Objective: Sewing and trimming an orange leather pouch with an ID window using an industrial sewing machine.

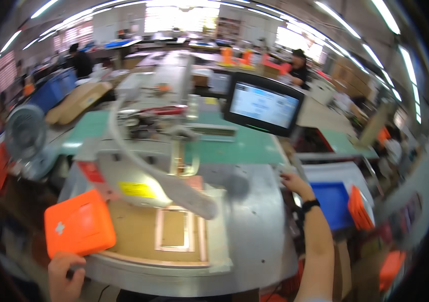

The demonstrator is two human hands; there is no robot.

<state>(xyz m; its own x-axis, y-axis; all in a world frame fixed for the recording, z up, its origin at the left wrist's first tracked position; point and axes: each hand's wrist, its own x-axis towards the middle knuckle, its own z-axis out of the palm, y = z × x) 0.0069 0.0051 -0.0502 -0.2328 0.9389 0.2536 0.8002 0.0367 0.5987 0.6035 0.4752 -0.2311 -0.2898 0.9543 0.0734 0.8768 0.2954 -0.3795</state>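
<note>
An orange case [79, 224] with a small white cross is at the left front of the machine table, partly out past its edge. My left hand [65, 277] is closed at the case's lower edge, thumb bent in; the fingers behind the case are hidden. My right hand [295, 183] reaches to the table's right edge, below the screen; its fingers are small and blurred. A sewing machine [134, 173] with a yellow label stands between my hands. Beneath its head lies a tan board [134, 226] with a pale rectangular frame [175, 246] on it.
A tilted screen [264, 105] stands behind the table on the right. To the right are a blue tray [331, 204] and more orange cases [360, 207]. A fan [25, 133] stands at the left. Other people sit at tables farther back.
</note>
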